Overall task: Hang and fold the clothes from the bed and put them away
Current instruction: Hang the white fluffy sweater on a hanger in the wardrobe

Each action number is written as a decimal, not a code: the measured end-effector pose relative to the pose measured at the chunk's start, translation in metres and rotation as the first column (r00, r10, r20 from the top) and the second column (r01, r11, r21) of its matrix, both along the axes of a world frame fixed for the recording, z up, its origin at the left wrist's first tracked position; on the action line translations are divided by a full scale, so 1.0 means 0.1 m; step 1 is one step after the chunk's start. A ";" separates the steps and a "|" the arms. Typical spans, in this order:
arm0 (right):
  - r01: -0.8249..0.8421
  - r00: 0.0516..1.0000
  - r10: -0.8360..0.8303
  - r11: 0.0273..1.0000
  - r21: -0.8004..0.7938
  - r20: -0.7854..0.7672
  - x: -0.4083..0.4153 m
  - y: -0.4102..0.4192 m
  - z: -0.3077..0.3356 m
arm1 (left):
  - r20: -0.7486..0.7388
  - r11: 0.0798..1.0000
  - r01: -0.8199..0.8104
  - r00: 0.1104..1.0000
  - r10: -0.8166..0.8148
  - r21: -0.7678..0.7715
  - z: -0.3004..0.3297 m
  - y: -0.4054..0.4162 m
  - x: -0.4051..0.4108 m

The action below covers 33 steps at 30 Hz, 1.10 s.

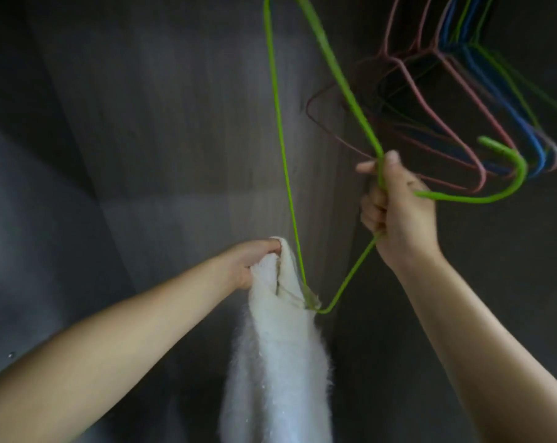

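Your right hand is closed round the green wire hanger at its neck, thumb up along the wire, with the hook curling out to the right of your knuckles and the frame tipped so one shoulder corner points down. Your left hand has its fingers curled into the top edge of the white fluffy garment, bunching it just beside that low corner; the corner sits at what looks like the neck opening, though whether it is properly inside I cannot tell. The rest of the garment hangs straight down from your grip, off the bottom of the view, in front of the grey wardrobe wall. Up to the right a cluster of spare hangers, pink, blue and green, hangs inside the wardrobe. I'd judge the garment to be light and very soft, a loose fuzzy knit that will sag, stretch and slide rather than hold any shape, so the thin wire could snag its fibres or let it slip off one side. Hold it by the neckline edge, close to the opening, not by the pile, and spread that edge wide so the wire shoulder feeds in cleanly. The hanger is springy and thin; keep your grip at the neck, where it twists least.
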State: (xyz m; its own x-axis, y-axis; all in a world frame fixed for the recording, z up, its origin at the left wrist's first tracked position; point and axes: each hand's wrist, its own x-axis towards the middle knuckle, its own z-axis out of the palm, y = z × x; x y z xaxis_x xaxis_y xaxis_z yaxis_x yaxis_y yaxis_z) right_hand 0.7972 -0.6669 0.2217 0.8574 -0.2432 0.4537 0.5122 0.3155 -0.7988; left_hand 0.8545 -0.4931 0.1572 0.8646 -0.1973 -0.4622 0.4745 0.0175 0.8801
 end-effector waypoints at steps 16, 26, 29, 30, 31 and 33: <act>0.004 0.983 -0.054 0.961 -0.276 -0.173 -0.61 0.49 -0.53 | 0.158 0.959 0.270 0.954 -0.253 -0.091 0.48 0.46 -0.03; -0.229 0.794 -0.379 0.538 -0.811 -0.475 -1.19 0.10 -0.21 | -0.043 0.987 0.102 0.993 -0.108 -0.120 0.05 0.57 0.04; -0.325 0.713 -0.430 0.498 -0.804 -0.554 -1.30 0.03 -0.24 | -0.111 0.983 0.079 0.989 -0.098 -0.163 0.02 0.49 0.07; -0.351 0.697 -0.442 0.477 -0.806 -0.565 -1.33 0.03 -0.25 | -0.123 0.984 0.074 0.988 -0.095 -0.164 0.01 0.46 0.10; -0.377 0.683 -0.458 0.447 -0.811 -0.569 -1.36 0.02 -0.25 | -0.119 0.985 0.077 0.988 -0.096 -0.156 -0.01 0.41 0.14; -0.415 0.654 -0.503 0.386 -0.824 -0.565 -1.39 0.03 -0.25 | -0.075 0.990 0.086 0.993 -0.095 -0.116 -0.02 0.32 0.17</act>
